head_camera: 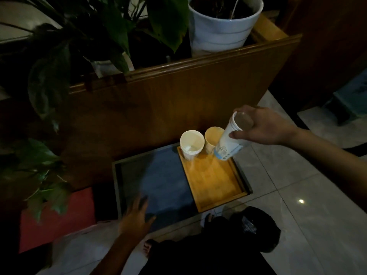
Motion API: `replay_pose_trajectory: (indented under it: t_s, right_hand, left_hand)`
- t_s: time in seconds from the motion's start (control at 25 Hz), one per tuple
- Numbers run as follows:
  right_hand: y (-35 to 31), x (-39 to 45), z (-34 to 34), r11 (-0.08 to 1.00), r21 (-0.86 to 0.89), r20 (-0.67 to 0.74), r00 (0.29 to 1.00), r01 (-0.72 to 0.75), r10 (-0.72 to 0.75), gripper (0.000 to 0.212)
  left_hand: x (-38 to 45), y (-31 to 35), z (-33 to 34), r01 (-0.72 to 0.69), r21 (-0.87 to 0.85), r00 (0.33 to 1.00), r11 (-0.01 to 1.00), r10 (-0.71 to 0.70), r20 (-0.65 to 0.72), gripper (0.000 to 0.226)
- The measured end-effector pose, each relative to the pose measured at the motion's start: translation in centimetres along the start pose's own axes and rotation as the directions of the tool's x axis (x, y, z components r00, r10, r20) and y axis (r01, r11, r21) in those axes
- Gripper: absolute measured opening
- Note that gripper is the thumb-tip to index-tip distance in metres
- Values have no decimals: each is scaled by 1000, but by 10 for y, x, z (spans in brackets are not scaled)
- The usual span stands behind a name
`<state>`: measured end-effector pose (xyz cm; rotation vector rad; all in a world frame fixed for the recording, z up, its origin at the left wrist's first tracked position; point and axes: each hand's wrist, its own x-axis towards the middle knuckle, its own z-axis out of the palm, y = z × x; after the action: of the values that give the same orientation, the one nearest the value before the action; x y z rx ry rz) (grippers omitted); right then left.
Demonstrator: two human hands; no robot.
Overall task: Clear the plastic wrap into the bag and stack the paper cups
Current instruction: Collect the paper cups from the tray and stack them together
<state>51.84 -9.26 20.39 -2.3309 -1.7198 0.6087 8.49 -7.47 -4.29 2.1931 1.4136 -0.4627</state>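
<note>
My right hand (262, 127) grips a stack of white paper cups (231, 138), upside down and tilted, just above the far right corner of a wooden tray (215, 181). On the tray's far edge stands a second short stack of white cups (192, 143), mouth up, and a single cup (212, 137) beside it. My left hand (136, 216) hovers with fingers spread over the near edge of a dark grey tray (158, 181). A black bag (256, 227) lies on the floor near my legs. I cannot make out the plastic wrap.
A wooden planter box (178, 92) rises behind the trays, holding a white pot (220, 26) and leafy plants (49, 86). A red mat (57, 221) lies at the left. A pale bag or sheet (83, 249) is under my left arm. Tiled floor (297, 195) spreads to the right.
</note>
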Motion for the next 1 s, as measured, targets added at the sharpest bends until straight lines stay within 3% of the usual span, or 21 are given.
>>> replay_pose_trajectory:
  t_s: [0.12,0.32,0.56,1.0]
  right_hand:
    - [1,13,-7,999,-49,-48,998,25,-27,81]
    - [-1,39,-2,994,-104,-45,999,16,-21,84]
    - [5,67,21,984,-178,3,1000,15,-14,88]
    - [10,89,67,963,-270,74,996,-22,43,93]
  left_hand:
    - [-5,-14,13,44,116,993,992,-57,106,73]
    - [-4,-13,20,47,218,987,975,-78,138,81]
    - [-1,-17,20,30,249,979,968,-79,187,90]
    - [1,-12,19,25,228,971,973,-77,225,85]
